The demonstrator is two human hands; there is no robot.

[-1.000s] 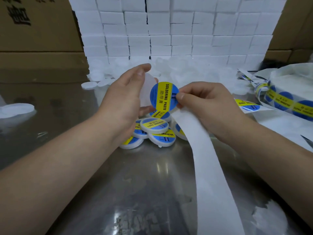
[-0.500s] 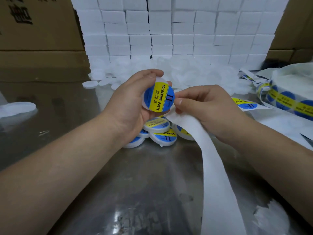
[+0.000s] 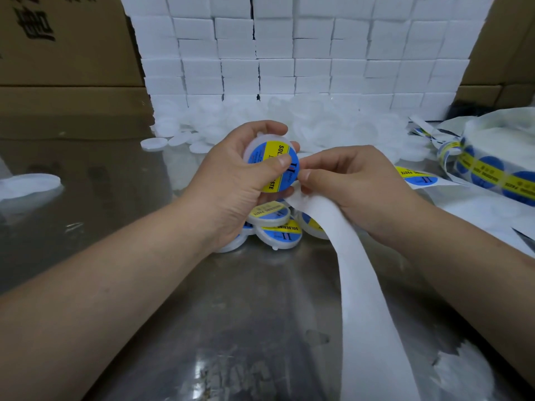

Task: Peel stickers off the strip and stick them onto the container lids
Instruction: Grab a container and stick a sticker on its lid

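The lid (image 3: 254, 140) is a small, shallow disc of white plastic. It looks light and stiff, with a smooth rim that could slip, so it is best held by its edge, leaving the face free. The left hand (image 3: 228, 183) does that: its fingers (image 3: 269, 127) curl over the far rim and the thumb lies across the face, pressing on the sticker (image 3: 262, 154).

The sticker is thin and limp and will probably crease or trap air if laid carelessly. It calls for rubbing outward from under the thumb.

The right hand (image 3: 356, 186) sits just beside the thumb-side rim, thumb and forefinger pinched together. The strip (image 3: 362, 285) comes out from beneath them. It is soft, papery backing and hangs slack toward the viewer. Whether those fingertips also touch the sticker's edge cannot be told.

The sticker is round and blue, with a yellow band lettered in black, and it nearly covers the lid. Below the left fingers a few labelled lids (image 3: 279, 233) lie heaped on the shiny tabletop (image 3: 231, 314). Beyond the fingers is a drift of bare lids (image 3: 318, 125), and well off past the right hand stands the roll (image 3: 492, 169).
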